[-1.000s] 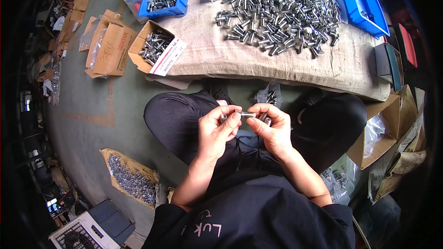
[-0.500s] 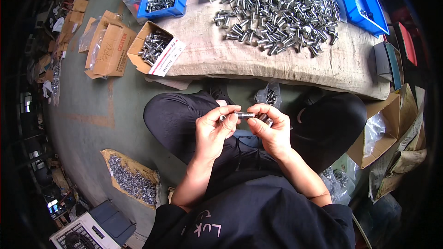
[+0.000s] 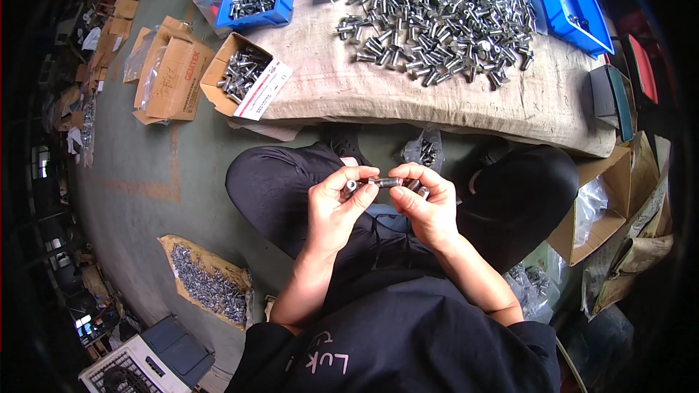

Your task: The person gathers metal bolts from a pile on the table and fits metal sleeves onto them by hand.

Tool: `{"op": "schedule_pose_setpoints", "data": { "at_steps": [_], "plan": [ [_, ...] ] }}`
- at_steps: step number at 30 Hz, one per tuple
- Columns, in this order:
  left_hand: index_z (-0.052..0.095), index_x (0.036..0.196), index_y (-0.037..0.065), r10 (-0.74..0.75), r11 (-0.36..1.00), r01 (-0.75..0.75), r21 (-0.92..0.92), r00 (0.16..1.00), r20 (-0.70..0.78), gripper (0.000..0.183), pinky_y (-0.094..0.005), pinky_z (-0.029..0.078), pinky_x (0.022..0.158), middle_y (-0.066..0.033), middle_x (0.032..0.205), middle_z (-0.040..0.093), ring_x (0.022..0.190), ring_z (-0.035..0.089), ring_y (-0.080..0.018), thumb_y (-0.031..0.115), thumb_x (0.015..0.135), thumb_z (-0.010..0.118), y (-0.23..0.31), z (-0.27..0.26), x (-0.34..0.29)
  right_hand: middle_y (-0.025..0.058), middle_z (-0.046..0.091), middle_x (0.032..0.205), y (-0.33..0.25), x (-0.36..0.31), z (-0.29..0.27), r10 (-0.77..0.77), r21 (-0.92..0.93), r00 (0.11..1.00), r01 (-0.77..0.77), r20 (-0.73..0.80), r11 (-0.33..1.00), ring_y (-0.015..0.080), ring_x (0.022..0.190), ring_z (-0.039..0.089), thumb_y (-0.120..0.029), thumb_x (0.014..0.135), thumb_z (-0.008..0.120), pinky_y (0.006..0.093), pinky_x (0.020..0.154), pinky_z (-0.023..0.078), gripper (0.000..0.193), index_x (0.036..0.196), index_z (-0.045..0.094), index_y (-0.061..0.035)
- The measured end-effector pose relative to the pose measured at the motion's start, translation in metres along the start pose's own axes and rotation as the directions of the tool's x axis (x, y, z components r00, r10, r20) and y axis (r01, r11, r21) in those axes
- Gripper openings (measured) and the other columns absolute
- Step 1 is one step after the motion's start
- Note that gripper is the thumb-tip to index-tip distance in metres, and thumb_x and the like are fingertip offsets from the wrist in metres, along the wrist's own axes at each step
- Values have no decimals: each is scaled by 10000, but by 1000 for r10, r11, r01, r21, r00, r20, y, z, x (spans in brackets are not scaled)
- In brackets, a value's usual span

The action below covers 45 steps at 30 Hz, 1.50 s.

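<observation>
A metal bolt point(image 3: 387, 183) lies crosswise between the fingertips of my two hands, above my lap. My left hand point(image 3: 329, 211) pinches one end with thumb and forefinger. A second bolt point(image 3: 350, 187) pokes out of the same hand, its round end showing. At the other end, the thumb and forefinger of my right hand point(image 3: 432, 211) close on the shank. More bolts point(image 3: 419, 188) are tucked in that right hand, partly hidden by its fingers. Beyond my hands, a big heap of similar bolts point(image 3: 444, 22) is spread on a cloth-covered surface point(image 3: 313, 87).
A blue bin point(image 3: 285, 18) and an open carton point(image 3: 218, 76), both with bolts, stand at the far left. Another blue bin point(image 3: 575, 11) is far right. A plastic bag point(image 3: 424, 151) of parts lies before me. Small parts fill a cardboard tray point(image 3: 175, 266) on the floor.
The bolt between my fingertips has turned slightly, and the spare one in my left hand has shifted a little. Both hands stay in nearly the same place.
</observation>
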<state>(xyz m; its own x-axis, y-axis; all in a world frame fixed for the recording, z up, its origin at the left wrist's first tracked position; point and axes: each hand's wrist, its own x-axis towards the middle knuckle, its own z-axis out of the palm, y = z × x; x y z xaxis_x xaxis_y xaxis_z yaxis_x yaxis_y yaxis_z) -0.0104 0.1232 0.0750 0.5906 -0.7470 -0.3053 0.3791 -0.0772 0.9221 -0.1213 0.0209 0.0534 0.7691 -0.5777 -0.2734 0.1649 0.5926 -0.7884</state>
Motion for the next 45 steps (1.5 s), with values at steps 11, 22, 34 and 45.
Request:
{"op": "schedule_pose_setpoints", "data": {
  "at_steps": [11, 22, 34, 45],
  "plan": [
    [503, 1126, -41, 151, 951, -165, 262, 986, 72, 337, -205, 433, 698, -75, 956, 557, 763, 518, -96, -93, 794, 477, -2, 3, 0, 92, 535, 659, -9, 9, 6, 191, 563, 982, -159, 2, 811, 132, 496, 495, -113, 827, 561, 228, 399, 416, 119, 784, 495, -24],
    [415, 1228, -18, 391, 512, -398, 761, 897, 206, 520, -327, 478, 756, -171, 950, 574, 865, 591, -269, -115, 720, 469, 0, 19, 2, -7, 576, 738, 6, 3, 6, -5, -182, 999, 14, 48, 983, 25, 634, 459, -56, 763, 661, 158, 552, 373, 157, 906, 618, -6],
    [566, 1009, -50, 14, 999, -13, 38, 999, -29, 203, -159, 366, 525, -22, 792, 556, 597, 452, -29, 60, 839, 573, -3, 4, 0, 0, 566, 719, 3, 1, 2, -59, -44, 997, 57, -41, 997, 50, 565, 500, 8, 736, 659, 171, 516, 402, 180, 912, 624, -4],
    [576, 986, -47, 334, 910, -340, 238, 940, 65, 177, -229, 429, 770, -82, 970, 550, 876, 533, -132, 18, 821, 573, -7, 5, 3, 7, 578, 726, 2, 1, -2, 88, 170, 996, -84, -18, 982, 52, 571, 501, -4, 739, 661, 169, 508, 391, 203, 938, 625, -4]
  ]
}}
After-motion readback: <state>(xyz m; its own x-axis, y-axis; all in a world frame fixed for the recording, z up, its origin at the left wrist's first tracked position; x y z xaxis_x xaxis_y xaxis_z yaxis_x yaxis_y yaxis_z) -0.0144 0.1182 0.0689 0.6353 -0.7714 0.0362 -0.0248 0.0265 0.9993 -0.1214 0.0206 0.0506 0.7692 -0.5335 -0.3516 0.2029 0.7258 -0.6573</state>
